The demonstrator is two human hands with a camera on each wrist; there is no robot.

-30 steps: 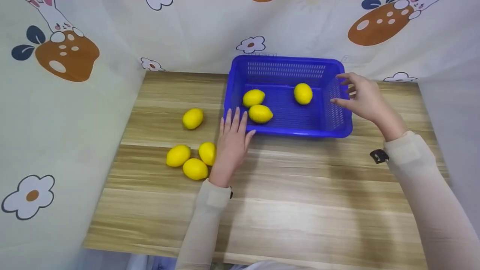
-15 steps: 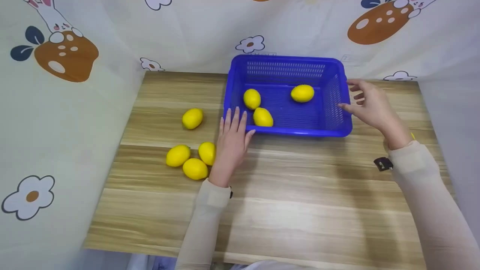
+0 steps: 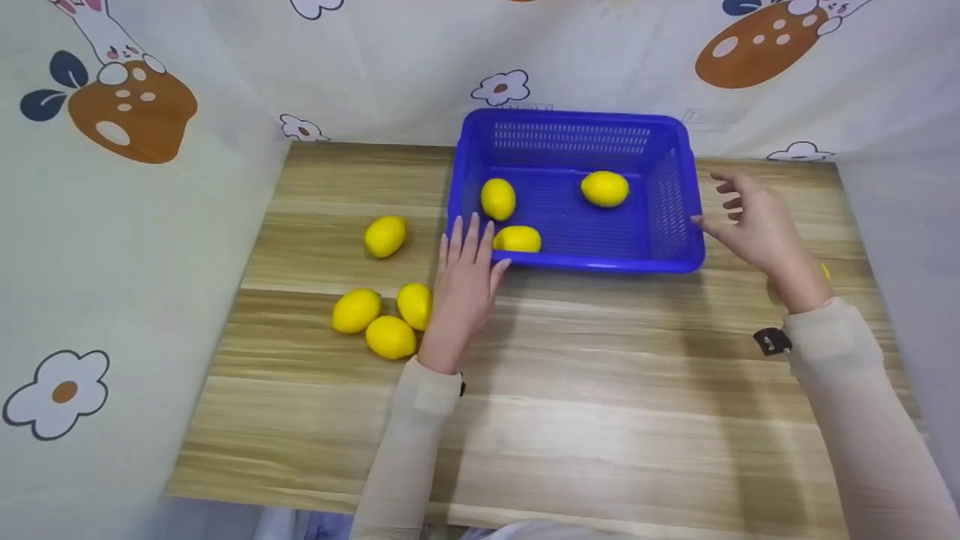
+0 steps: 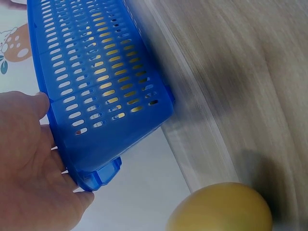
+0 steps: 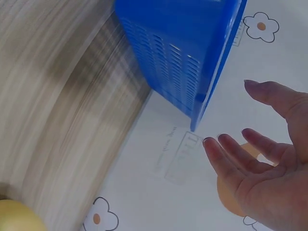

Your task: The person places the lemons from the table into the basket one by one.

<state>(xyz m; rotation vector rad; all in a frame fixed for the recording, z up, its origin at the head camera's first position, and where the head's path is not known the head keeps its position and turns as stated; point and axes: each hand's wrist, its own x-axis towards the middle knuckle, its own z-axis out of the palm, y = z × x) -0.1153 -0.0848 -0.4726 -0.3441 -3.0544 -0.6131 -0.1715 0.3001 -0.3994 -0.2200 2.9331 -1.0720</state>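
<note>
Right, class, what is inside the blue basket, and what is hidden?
In the basket: a back left lemon, a right lemon and a near left lemon, partly hidden by the near rim. The left hand covers the near left corner, hiding anything there.

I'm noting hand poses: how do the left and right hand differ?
The left hand touches the basket; the right hand is apart from it, beside its right end. The left hand's fingers are nearly straight, the right hand's bent. Both are bare, with light sleeves.
</note>
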